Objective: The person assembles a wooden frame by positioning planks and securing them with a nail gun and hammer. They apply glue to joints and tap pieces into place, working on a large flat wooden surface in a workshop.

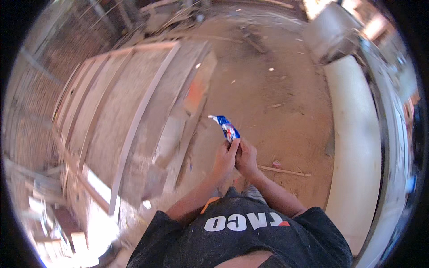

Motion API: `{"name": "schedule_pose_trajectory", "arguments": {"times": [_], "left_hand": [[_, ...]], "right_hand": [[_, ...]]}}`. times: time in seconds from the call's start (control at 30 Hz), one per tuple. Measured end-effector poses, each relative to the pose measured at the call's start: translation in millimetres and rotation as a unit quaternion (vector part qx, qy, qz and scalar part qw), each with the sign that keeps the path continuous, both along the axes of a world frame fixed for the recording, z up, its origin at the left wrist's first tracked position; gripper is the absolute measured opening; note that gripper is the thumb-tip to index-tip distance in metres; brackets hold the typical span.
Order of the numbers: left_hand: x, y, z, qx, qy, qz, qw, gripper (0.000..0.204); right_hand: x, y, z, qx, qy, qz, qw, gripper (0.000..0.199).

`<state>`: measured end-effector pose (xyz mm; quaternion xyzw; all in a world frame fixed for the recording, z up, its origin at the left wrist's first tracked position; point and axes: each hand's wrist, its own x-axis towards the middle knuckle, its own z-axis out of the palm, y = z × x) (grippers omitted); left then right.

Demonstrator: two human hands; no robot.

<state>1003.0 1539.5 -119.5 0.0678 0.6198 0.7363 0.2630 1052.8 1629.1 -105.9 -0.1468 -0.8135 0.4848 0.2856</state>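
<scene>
Both my hands meet in front of my body and grip the lower end of a blue, white and red foil packet (227, 128). My left hand (225, 158) has its thumb laid along the packet, and its fingers curl behind. My right hand (246, 157) presses against the left one, closed at the same end of the packet. The packet points up and slightly left, with a pale, torn-looking tip at its far end. Whatever lies inside the packet cannot be made out.
A wooden frame with boards (129, 111) leans or lies on my left. To the right stands a long pale curved panel (355, 152). A thin stick (286, 171) lies on the brown dirt floor (268, 102), and a grey box-like object (328, 31) sits at far right.
</scene>
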Motion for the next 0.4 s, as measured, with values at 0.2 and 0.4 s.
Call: {"name": "schedule_pose_trajectory", "arguments": {"times": [0.2, 0.4], "left_hand": [[-1, -18, 26, -0.056, -0.081, 0.257, 0.961, 0.040], [14, -110, 5, -0.153, 0.005, 0.372, 0.916, 0.035]], "right_hand": [[-36, -15, 8, 0.079, -0.072, 0.210, 0.972, 0.012], [-51, -59, 13, 0.267, -0.037, 0.435, 0.859, 0.028]]}}
